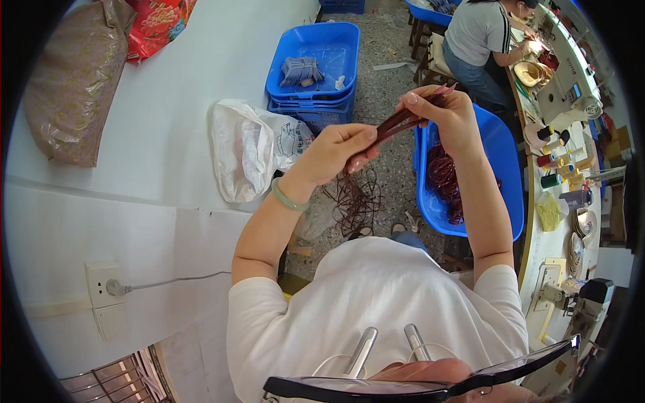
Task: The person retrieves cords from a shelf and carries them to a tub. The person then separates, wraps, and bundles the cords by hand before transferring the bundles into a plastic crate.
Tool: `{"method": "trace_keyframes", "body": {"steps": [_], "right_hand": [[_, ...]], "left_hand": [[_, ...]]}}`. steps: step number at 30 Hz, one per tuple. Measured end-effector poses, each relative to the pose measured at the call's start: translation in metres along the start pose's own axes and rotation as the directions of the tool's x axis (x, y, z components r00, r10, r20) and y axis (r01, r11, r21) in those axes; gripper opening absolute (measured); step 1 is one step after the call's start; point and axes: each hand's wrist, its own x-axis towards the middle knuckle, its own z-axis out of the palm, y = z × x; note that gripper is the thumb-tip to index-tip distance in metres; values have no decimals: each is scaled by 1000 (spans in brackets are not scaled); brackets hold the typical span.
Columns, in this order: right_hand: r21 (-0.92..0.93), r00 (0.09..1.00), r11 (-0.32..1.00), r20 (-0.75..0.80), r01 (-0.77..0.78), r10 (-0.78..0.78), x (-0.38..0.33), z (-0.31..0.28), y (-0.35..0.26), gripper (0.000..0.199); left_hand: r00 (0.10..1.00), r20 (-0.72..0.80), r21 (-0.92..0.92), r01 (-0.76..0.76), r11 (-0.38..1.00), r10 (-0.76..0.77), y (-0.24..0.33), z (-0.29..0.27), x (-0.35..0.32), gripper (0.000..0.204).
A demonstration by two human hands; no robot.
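A bundle of dark reddish-brown narrow strips [395, 125] is stretched between my hands in front of my chest. My left hand [341, 149], with a pale green bangle on its wrist, pinches the bundle between thumb and fingers. Higher and to the right, my right hand [443, 113] grips the other end, and a few pinkish tips stick out past its fingers. Below my left hand hangs a tangle of thin dark strands [359, 201]; whether it joins the bundle, I cannot tell. Beside my right forearm stands a blue basin [514, 195] with dark red strips [441, 171] in it.
Stacked blue crates [349, 54] hold a tied grey bundle at the far left. A white plastic bag [235, 154] rests on the white surface. To the right runs a bench with thread spools [551, 180] and sewing machines [571, 87]. A person [474, 40] works there.
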Motion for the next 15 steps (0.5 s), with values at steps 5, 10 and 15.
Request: {"method": "trace_keyframes", "body": {"steps": [5,10,15], "right_hand": [[-674,835,582,95,454,-541,-2,6,-18,46],[-703,777,338,602,625,-184,-14,30,7,73],[-817,846,344,523,463,103,-13,11,-5,51]], "left_hand": [[998,-58,254,16,967,-1,3,-9,4,30],[997,-10,435,71,898,-74,4,-8,12,28],[966,241,136,60,989,-92,-4,-5,24,27]]}}
